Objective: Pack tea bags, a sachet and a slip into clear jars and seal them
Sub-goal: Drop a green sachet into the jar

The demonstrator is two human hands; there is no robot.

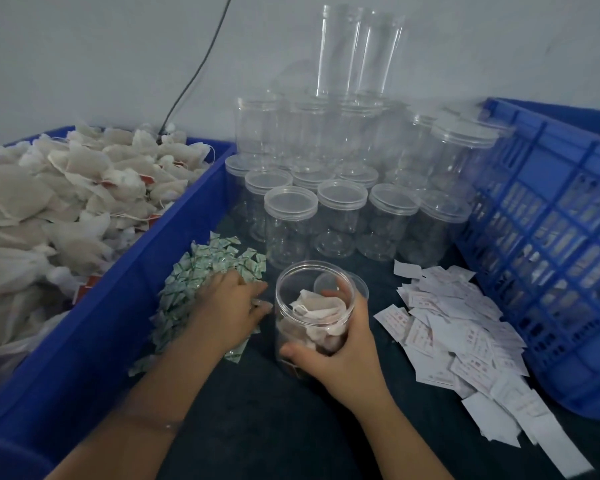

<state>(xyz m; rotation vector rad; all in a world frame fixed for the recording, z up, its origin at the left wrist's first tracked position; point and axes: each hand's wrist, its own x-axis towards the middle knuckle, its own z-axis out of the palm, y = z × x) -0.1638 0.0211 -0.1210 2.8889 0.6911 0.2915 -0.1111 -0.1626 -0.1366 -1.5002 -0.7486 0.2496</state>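
Gripping jar (307, 306), right hand (342, 351); left hand (229, 306) alongside.

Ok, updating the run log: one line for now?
left hand: on sachet pile | right hand: holds jar | jar: tea bags inside, unlidded | phase: sachet pickup

Both bare forearms reach forward from below. The left hand (232, 306) lies palm down, its fingers (253, 292) loosely extended, resting on the sachets (215, 268) beneath them. The right hand (343, 344) grips the jar (300, 282), thumb on the near side, fingers curled round the far side.
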